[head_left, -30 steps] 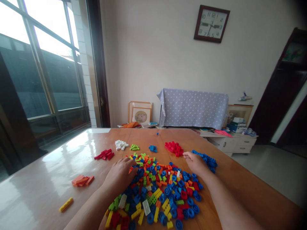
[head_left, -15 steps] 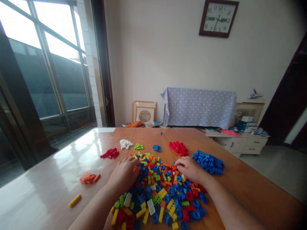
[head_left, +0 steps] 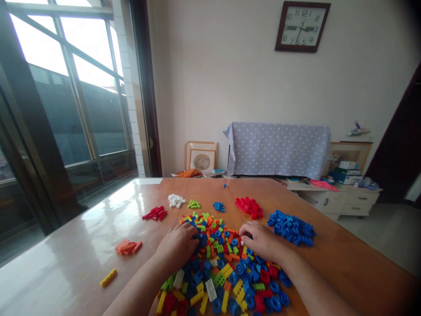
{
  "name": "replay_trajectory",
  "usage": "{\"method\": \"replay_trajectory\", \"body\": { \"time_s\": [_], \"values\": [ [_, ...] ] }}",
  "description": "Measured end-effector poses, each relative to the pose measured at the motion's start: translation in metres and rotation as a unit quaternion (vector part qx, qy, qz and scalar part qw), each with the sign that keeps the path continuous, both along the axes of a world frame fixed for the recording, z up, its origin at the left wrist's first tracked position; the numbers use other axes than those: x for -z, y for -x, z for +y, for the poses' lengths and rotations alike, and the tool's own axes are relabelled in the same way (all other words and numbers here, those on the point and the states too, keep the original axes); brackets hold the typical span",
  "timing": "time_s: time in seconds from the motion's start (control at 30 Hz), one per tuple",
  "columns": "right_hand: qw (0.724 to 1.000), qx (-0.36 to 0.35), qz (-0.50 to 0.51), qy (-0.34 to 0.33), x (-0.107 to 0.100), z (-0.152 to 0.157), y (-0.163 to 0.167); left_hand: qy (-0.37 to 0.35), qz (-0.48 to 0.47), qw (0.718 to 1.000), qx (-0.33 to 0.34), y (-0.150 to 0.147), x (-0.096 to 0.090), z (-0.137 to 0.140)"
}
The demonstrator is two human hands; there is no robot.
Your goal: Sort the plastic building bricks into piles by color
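Note:
A broad heap of mixed toy bricks [head_left: 226, 272] in red, blue, yellow, green, orange and white lies spread before me, with blue wheel-like rings among them. On its left edge rests my left hand [head_left: 180, 242], fingers bent over the bricks and the thumb apart from them; some of the fingertips are hard to make out. My right hand [head_left: 259, 239] is at the heap's upper right, thumb and fingers apart, close to a small white piece. I see no brick held in either hand.
Sorted piles ring the heap: dark red bricks [head_left: 155, 213], white bricks [head_left: 176, 201], green bricks [head_left: 194, 204], a few blue bricks [head_left: 219, 206], red bricks [head_left: 249, 207], a large blue pile [head_left: 291, 228] and orange bricks [head_left: 128, 247]. A yellow brick [head_left: 108, 278] lies alone on the table [head_left: 75, 259].
The whole view has shifted slightly, so everything appears a little lower and farther right. Against the heap, my right hand has come slightly left and nearer me; my left hand has barely moved.

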State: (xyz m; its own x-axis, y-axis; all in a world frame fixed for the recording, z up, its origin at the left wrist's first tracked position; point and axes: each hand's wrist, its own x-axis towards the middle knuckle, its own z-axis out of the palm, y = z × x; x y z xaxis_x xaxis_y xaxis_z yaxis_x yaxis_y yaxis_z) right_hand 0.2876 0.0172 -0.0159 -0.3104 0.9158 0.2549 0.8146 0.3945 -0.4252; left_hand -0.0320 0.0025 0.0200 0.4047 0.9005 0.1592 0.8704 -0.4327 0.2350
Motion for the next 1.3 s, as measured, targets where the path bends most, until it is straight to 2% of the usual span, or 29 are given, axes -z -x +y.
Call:
{"method": "replay_trajectory", "body": {
  "time_s": [0.33, 0.67, 0.73, 0.9, 1.13, 1.3],
  "values": [
    [1.000, -0.016, 0.000, 0.004, 0.006, 0.005, -0.005, -0.001, 0.009, 1.000, 0.017, -0.003, 0.001, 0.001],
    [0.999, 0.041, 0.003, 0.009, -0.006, 0.002, -0.020, -0.006, 0.006, 1.000, 0.024, -0.002, 0.007, 0.005],
    [0.999, 0.042, 0.016, 0.025, -0.008, -0.001, -0.025, -0.005, 0.007, 1.000, 0.025, -0.002, 0.007, 0.005],
    [0.995, -0.009, 0.029, 0.093, -0.007, -0.006, -0.031, -0.001, 0.000, 1.000, 0.029, 0.000, 0.006, 0.005],
    [0.993, -0.031, 0.026, 0.109, -0.009, -0.015, -0.015, -0.020, 0.008, 1.000, 0.018, 0.003, -0.001, 0.002],
    [0.997, -0.014, -0.018, 0.073, -0.010, -0.019, 0.001, -0.014, 0.020, 1.000, 0.001, 0.001, -0.007, -0.002]
  ]
}}
